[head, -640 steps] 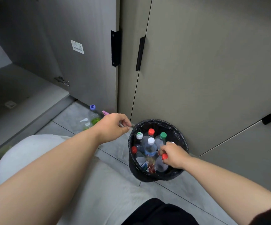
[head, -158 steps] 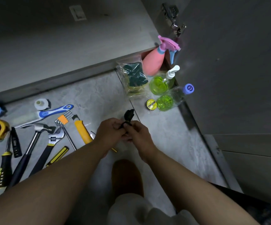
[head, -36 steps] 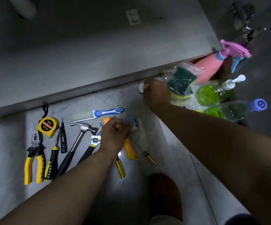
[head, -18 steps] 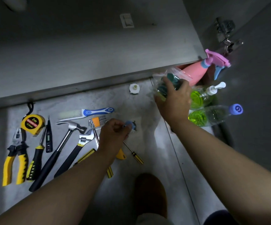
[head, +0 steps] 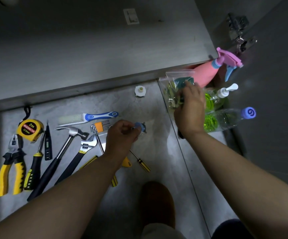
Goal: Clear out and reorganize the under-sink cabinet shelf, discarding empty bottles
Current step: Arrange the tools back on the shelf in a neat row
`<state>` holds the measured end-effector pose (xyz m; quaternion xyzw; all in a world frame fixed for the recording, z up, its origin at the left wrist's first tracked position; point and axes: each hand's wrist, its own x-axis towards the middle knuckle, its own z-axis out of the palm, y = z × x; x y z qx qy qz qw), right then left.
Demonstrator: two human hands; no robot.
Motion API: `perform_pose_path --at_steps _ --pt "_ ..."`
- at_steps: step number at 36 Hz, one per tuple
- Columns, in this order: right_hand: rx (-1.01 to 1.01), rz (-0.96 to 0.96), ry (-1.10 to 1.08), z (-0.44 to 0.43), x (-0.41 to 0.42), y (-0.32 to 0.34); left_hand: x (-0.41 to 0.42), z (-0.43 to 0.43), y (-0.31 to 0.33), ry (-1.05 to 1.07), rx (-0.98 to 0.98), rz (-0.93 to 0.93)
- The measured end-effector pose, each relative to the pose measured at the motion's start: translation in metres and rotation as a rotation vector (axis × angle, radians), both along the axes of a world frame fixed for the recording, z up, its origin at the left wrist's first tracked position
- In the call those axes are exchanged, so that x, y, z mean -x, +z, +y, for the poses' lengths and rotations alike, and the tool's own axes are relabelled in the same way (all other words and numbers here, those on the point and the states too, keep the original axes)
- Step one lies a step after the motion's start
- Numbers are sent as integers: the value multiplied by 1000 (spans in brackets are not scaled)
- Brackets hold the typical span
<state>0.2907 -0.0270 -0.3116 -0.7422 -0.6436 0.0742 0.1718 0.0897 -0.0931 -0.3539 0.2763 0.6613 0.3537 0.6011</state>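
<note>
Tools lay in a row on the grey floor (head: 157, 152): one yellow tape measure (head: 29, 129) marked "2m", one pair of yellow-handled pliers (head: 12, 168), one steel-headed hammer (head: 60, 152), one adjustable wrench (head: 81, 152); three bottles stood at the right, one pink trigger sprayer (head: 210, 73), one green pump bottle (head: 215, 97), one clear blue-capped bottle (head: 226, 119); the right hand (head: 190, 107) clutched a clear plastic bag of green sponges (head: 176, 87); the left hand (head: 120, 137) pinched a small blue part (head: 138, 126).
</note>
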Motion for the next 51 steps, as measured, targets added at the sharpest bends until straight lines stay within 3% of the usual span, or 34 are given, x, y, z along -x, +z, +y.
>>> perform_pose_path --at_steps 3,8,14,22,29,33,36,40,46,51 --pt "-82 102 167 -21 22 1 -4 5 2 10 -15 -7" --pt "261 300 418 -53 53 -23 -4 17 3 -67 -67 192" --pt "265 365 364 -50 60 -38 2 23 6 -168 -114 291" --pt "255 388 232 -25 64 -53 21 26 3 -270 -176 277" --pt "258 284 54 13 67 -65 92 15 2 -398 -291 848" --pt "316 212 26 26 74 -66 134 10 5 -430 -288 1047" --pt "363 199 -9 22 78 -67 157 12 2 -493 -265 1056" --pt "240 285 -33 -4 82 -60 170 18 -4 -507 -206 1002" --pt "260 306 298 -44 102 -51 176 36 -8 -558 -177 1005" --pt "329 274 529 -43 125 -46 175 38 -2 -578 -349 993"
